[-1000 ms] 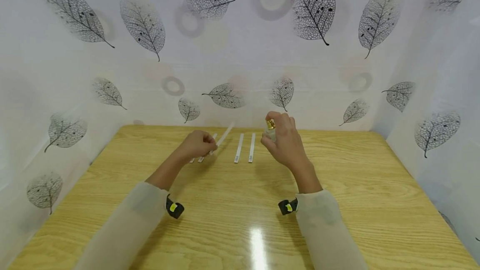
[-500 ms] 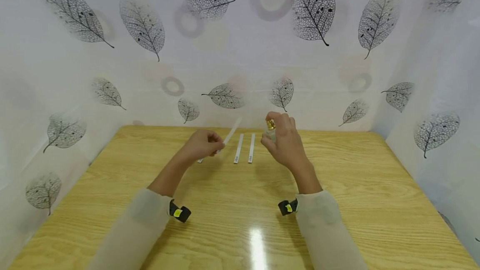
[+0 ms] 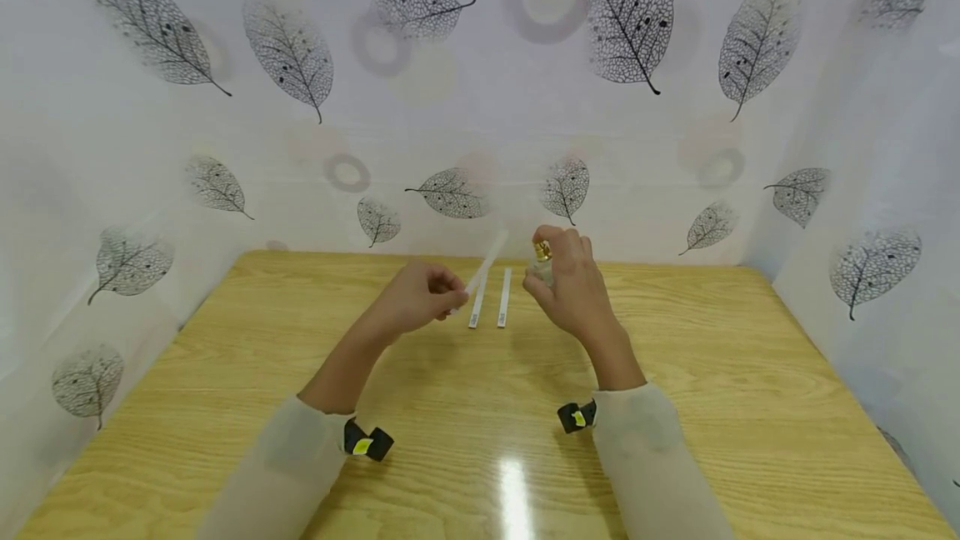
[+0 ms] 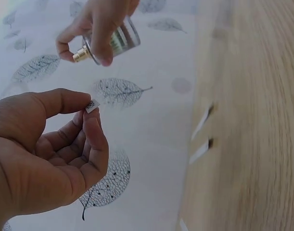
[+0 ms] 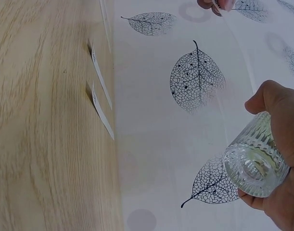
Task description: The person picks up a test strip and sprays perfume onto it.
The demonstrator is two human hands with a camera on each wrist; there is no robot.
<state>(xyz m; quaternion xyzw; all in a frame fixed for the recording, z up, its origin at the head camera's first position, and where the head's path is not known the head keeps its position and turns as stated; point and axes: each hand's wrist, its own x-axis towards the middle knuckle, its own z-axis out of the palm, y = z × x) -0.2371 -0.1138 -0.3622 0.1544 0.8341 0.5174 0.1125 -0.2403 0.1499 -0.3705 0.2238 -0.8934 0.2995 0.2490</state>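
One off-white sleeve (image 3: 277, 465) reaches in from the near left, a black wrist camera (image 3: 369, 440) at its cuff. Beyond it, the left hand (image 3: 417, 298) pinches a white paper strip (image 3: 487, 262) at its printed end, between thumb and fingertip. That strip slants up toward the far right, raised above the wooden desk (image 3: 750, 357). Part of a third lying strip (image 5: 105, 21) shows at the top edge of the right wrist view. Two more strips lie side by side near the far edge: a left lying strip (image 3: 477, 307), partly crossed by the raised one in the head view, and a right lying strip (image 3: 504, 298), their printed ends toward the near side. Just right of these, the right hand (image 3: 576, 288) grips a ribbed glass perfume bottle (image 5: 256, 159) off the desk, forefinger on its gold spray top (image 3: 542, 252). Behind everything hangs a pale leaf-print sheet (image 3: 480, 127).
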